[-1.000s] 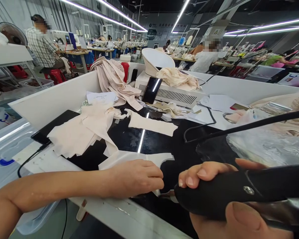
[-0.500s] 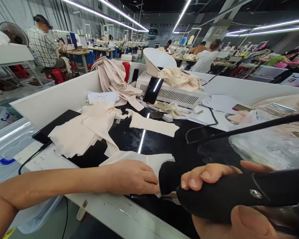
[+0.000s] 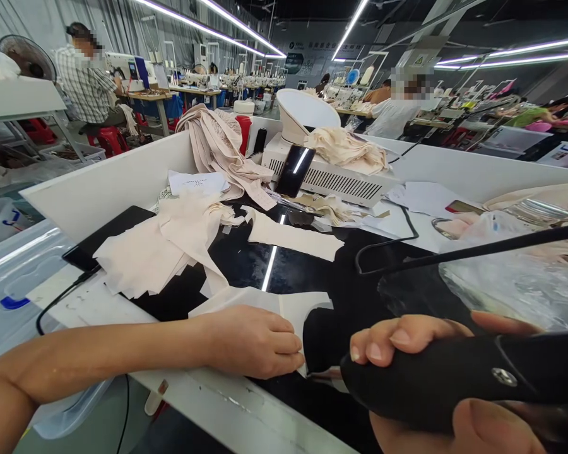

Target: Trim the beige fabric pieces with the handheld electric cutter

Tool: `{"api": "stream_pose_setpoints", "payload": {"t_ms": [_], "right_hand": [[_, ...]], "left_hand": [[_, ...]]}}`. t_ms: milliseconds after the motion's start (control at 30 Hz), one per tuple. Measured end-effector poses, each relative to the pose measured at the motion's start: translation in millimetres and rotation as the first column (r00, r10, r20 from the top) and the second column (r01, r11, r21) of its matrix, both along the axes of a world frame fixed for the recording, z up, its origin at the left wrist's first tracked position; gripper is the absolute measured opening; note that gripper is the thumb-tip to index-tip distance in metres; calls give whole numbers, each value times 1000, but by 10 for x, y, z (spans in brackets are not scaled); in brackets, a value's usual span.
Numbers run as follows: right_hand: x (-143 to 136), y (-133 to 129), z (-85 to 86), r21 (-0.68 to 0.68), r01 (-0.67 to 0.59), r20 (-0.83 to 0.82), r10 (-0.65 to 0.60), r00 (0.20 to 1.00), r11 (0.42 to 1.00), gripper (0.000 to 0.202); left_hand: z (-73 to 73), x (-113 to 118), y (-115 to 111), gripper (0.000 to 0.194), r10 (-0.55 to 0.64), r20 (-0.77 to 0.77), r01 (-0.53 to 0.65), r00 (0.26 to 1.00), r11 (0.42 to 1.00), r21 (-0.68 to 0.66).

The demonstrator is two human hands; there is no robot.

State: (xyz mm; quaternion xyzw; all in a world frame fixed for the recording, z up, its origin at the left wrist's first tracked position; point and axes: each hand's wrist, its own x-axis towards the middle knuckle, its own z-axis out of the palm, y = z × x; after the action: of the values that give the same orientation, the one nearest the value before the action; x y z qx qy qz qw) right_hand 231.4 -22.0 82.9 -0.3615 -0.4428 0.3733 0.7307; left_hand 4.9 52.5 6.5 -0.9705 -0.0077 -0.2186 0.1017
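On the black tabletop (image 3: 288, 274) lies a cream fabric piece (image 3: 307, 306) with a curved edge. My left hand (image 3: 255, 340) rests over its near part, fingertips pinched together at its corner; the palm hides some of the cloth. Wrapped around a thick black-handled tool (image 3: 421, 384) is my right hand (image 3: 416, 334), fingers above and thumb below. The tool's flat metal tip (image 3: 329, 375) points left, close by the fabric corner beside my left fingertips. Whether tip and cloth touch, I cannot tell.
Cream fabric pieces (image 3: 146, 252) lie piled at left, with a single strip (image 3: 296, 236) behind. A phone (image 3: 294, 170) leans on a white vented box (image 3: 331, 180). A black cable (image 3: 478, 249) crosses above the tool. Clear plastic bags (image 3: 515, 284) lie at right.
The view has shifted slightly. My right hand and the tool sit a little farther right and lower in the picture. My left hand's hold on the fabric looks the same.
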Motion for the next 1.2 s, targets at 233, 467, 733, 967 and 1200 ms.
{"api": "stream_pose_setpoints", "payload": {"t_ms": [233,467,733,967,1200], "right_hand": [[-67,5,-5,20,56,12,-56,998,998,55],[-281,61,-122,131,169,-61,-162,985,977,56],[-347,64,-63,127,175,-128,-159,979,976,53],[-341,77,-31,161,152,-81,-141,987,975,51],[-332,89,-18,192,126,-51,-118,992,973,47]], "left_hand": [[2,-12,-5,34,1,59,-3,998,999,32],[13,-36,-50,27,41,52,-44,998,997,65],[37,-67,-72,33,60,38,-62,997,997,39],[16,-101,-65,41,58,103,-56,993,998,-19],[-27,-132,-45,33,49,91,-42,995,996,-77]]}}
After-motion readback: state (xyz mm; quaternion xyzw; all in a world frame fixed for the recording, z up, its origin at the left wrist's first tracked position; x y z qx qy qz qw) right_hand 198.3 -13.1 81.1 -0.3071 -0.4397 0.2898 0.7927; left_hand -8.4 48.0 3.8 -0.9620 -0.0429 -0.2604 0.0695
